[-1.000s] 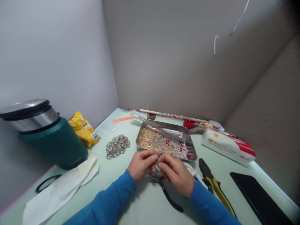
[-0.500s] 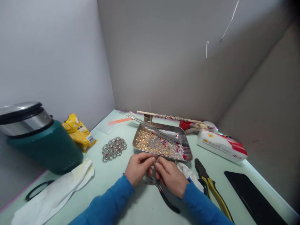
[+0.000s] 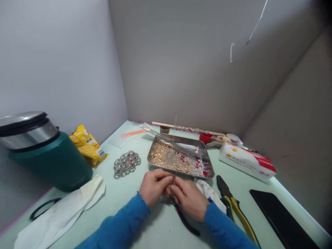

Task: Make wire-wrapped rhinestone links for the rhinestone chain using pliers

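My left hand (image 3: 155,186) and my right hand (image 3: 187,195) meet in front of the bead tray, fingertips pinched together. Between them they grip a thin wire (image 3: 174,133), whose free end rises almost straight up past the tray. Anything small at the fingertips is hidden. Below the hands, partly covered by them, lie small pliers with a dark handle (image 3: 188,223). Just beyond the fingers is a metal tray (image 3: 181,172) of gold, clear and red beads (image 3: 160,157). A bundle of straight wires (image 3: 166,138) rests across it.
Left of the tray lies a beaded wire mesh piece (image 3: 127,164). A green flask (image 3: 49,159), yellow packet (image 3: 88,145) and white cloth (image 3: 62,214) occupy the left side. Yellow-handled pliers (image 3: 237,209), a black phone-like slab (image 3: 281,218) and a tissue pack (image 3: 246,162) lie right. A beaded stick (image 3: 189,129) lies behind.
The wire's free end has shifted right and stands out more clearly above the tray. My hands stay pinched together, with the right fingers slightly rearranged and covering more of the small pliers.
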The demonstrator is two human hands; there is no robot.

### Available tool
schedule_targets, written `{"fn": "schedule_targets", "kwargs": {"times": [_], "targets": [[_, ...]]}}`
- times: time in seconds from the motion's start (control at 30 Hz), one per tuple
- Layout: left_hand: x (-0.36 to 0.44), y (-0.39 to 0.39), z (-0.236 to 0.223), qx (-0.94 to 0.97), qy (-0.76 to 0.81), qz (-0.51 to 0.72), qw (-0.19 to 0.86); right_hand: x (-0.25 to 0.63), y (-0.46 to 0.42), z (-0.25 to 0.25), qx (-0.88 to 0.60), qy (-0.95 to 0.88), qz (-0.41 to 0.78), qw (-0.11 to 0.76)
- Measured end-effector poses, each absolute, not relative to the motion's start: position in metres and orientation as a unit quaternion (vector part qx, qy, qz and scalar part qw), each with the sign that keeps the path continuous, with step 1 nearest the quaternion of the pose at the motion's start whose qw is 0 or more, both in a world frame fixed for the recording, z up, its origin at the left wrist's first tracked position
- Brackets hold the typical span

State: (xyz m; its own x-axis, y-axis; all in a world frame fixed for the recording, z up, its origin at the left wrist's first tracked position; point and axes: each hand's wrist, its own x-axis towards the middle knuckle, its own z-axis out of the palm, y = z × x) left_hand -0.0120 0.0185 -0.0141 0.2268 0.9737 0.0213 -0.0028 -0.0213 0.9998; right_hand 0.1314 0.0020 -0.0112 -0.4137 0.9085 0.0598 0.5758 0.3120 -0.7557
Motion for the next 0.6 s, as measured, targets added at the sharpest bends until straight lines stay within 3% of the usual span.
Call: {"fn": "schedule_targets", "kwargs": {"times": [0.6], "targets": [[-0.014,0.019,-0.010,0.549,0.417,0.459,0.561,0.118,-0.009,-0.004,-0.473,-0.754,0.398,0.222]]}}
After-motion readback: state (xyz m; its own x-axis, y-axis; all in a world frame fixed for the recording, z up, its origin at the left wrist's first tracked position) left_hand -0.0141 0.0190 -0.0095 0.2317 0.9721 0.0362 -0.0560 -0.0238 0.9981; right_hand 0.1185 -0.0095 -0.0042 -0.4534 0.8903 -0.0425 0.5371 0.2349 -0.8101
